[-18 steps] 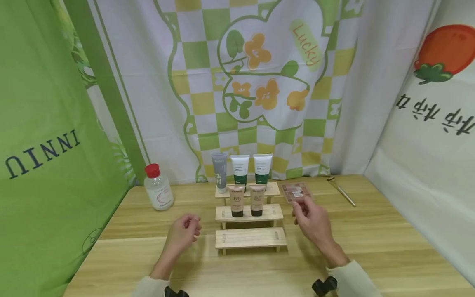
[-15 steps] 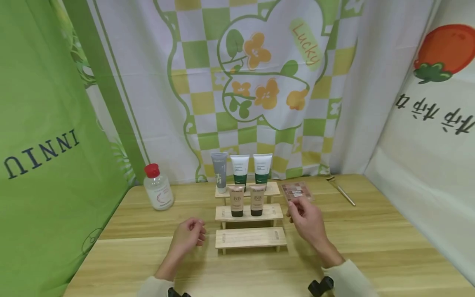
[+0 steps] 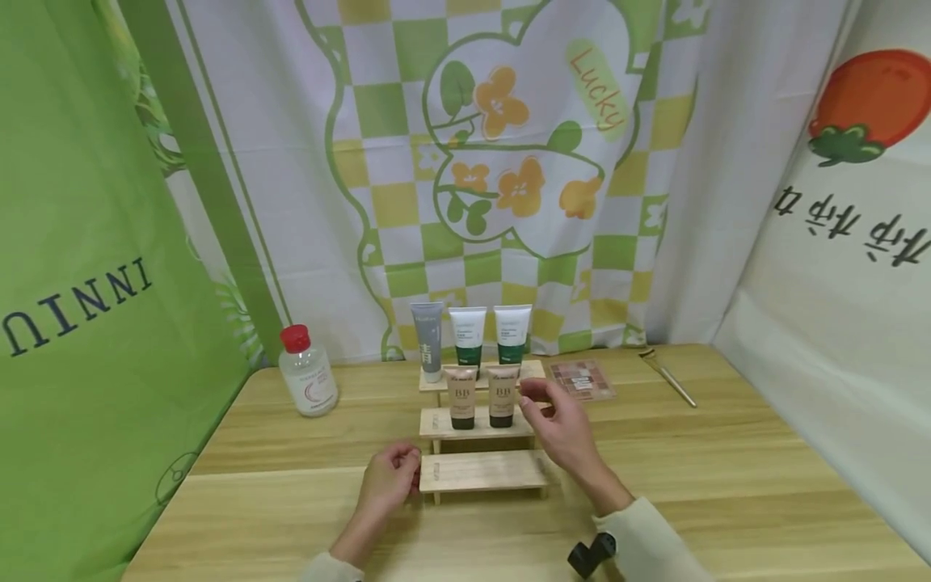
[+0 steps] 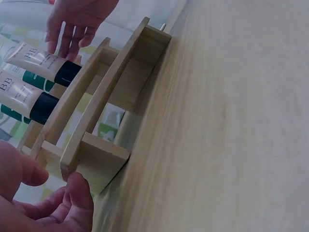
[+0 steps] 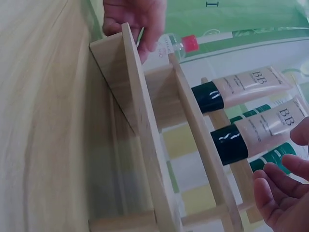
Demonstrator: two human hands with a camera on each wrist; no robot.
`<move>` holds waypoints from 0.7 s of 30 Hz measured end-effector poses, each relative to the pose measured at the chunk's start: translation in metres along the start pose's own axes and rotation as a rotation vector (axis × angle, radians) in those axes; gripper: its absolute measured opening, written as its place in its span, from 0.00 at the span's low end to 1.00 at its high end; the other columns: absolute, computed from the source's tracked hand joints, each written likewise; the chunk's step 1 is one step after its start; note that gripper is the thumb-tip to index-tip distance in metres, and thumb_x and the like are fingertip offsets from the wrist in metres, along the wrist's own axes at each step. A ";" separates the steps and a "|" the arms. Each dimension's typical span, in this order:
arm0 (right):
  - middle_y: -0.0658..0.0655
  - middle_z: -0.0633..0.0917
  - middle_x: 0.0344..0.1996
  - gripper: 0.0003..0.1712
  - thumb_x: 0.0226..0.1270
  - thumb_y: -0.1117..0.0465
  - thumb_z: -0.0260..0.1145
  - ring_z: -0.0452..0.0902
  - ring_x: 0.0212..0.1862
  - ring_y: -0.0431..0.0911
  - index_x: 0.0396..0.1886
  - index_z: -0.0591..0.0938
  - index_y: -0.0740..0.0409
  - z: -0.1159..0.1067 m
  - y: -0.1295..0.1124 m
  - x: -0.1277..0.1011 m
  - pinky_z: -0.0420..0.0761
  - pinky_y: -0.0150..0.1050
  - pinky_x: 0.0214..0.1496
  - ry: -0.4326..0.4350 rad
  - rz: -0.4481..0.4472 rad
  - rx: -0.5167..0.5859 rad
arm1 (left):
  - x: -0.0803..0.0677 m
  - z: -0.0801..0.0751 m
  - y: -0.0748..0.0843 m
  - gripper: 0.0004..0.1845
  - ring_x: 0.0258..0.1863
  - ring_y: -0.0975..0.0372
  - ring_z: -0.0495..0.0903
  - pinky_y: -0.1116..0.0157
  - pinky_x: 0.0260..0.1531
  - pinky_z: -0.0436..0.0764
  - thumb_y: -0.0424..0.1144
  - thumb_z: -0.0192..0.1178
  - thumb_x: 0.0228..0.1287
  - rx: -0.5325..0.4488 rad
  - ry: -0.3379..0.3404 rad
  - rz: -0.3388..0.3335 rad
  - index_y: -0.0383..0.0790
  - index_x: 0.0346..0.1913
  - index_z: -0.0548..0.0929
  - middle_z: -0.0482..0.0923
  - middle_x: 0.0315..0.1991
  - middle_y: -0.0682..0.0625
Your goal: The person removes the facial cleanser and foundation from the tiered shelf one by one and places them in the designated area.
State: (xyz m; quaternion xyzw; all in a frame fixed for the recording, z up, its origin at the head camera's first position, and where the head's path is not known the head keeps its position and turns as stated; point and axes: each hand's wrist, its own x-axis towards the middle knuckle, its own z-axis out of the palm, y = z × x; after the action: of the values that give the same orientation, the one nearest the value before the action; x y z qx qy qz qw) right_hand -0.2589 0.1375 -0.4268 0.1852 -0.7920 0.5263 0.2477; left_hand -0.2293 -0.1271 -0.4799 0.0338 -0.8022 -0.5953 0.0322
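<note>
A three-step wooden stand (image 3: 483, 471) is on the table. Its middle step bears two beige BB cream tubes, one on the left (image 3: 461, 400) and one on the right (image 3: 502, 398), both upright on black caps. At the left end of the lowest step is my left hand (image 3: 389, 480), thumb and fingers on either side of the board's corner (image 4: 67, 169), with a gap at the thumb. My right hand (image 3: 562, 427) is beside the right BB cream tube, its fingers (image 5: 270, 193) loosely bent and holding nothing; contact with the tube cannot be made out.
On the top step stand a grey tube (image 3: 427, 343) and two white-and-green tubes, one in the middle (image 3: 468, 331) and one at right (image 3: 513, 330). A red-capped bottle (image 3: 309, 378) is at left. A palette (image 3: 582, 380) and a brush (image 3: 669, 378) lie at right.
My right hand has moved left, from near the palette to the right BB cream tube. My left hand has moved right and nearer to me, up to the stand's lowest step.
</note>
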 end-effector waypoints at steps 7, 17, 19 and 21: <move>0.60 0.85 0.43 0.14 0.65 0.66 0.67 0.81 0.43 0.49 0.50 0.80 0.64 0.007 -0.012 0.001 0.82 0.38 0.40 -0.054 0.045 0.029 | -0.003 0.002 -0.004 0.18 0.15 0.63 0.73 0.70 0.13 0.71 0.41 0.51 0.72 0.054 -0.047 -0.074 0.28 0.52 0.79 0.75 0.21 0.50; 0.56 0.85 0.37 0.11 0.65 0.64 0.68 0.82 0.39 0.47 0.44 0.80 0.62 0.020 0.001 0.005 0.84 0.39 0.35 -0.079 -0.043 0.016 | -0.004 0.005 -0.009 0.19 0.13 0.65 0.70 0.74 0.12 0.68 0.42 0.53 0.70 0.040 -0.075 -0.106 0.28 0.49 0.82 0.73 0.18 0.51; 0.55 0.85 0.36 0.10 0.65 0.65 0.68 0.82 0.39 0.46 0.44 0.80 0.62 0.020 0.001 0.007 0.83 0.39 0.35 -0.076 -0.045 0.009 | -0.003 0.005 -0.010 0.19 0.13 0.65 0.70 0.74 0.12 0.68 0.44 0.54 0.70 0.025 -0.092 -0.107 0.28 0.48 0.82 0.73 0.19 0.51; 0.55 0.85 0.36 0.10 0.65 0.64 0.68 0.82 0.39 0.46 0.45 0.80 0.61 0.021 0.001 0.009 0.83 0.39 0.35 -0.080 -0.040 0.006 | -0.002 0.005 -0.010 0.19 0.14 0.66 0.70 0.74 0.12 0.68 0.45 0.54 0.71 0.004 -0.106 -0.113 0.29 0.48 0.81 0.72 0.19 0.52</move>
State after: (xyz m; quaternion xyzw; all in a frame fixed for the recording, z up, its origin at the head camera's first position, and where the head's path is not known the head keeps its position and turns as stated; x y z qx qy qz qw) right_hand -0.2709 0.1182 -0.4294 0.2226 -0.7960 0.5158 0.2255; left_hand -0.2280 -0.1249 -0.4915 0.0474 -0.8008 -0.5954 -0.0438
